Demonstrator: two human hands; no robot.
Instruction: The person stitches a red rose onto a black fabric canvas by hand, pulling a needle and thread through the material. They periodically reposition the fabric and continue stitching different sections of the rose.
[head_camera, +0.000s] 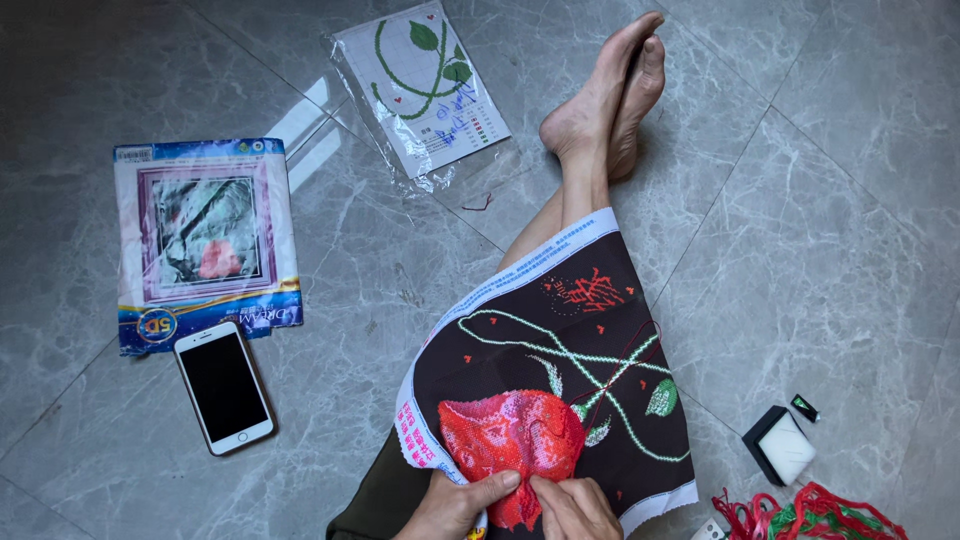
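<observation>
Across the person's outstretched legs lies the dark cross-stitch cloth (560, 380), draped flat for working. Left hand (455, 505) fingers pinch its red stitched flower; right hand (575, 508) fingers press closed beside. Phone (224, 386), pattern sheet (420, 85) lie within reach on the floor (820, 200).

Both hands (520, 505) and the thread bundle (815, 515) are cut off below.

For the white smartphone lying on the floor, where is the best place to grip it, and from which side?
Probably across its two long edges, near the middle, coming from above. The smartphone lies flat, screen up, on the tiled floor, so only the thin side edges offer purchase. Its long sides are clear; only its top end sits close to the blue craft kit package.
</observation>
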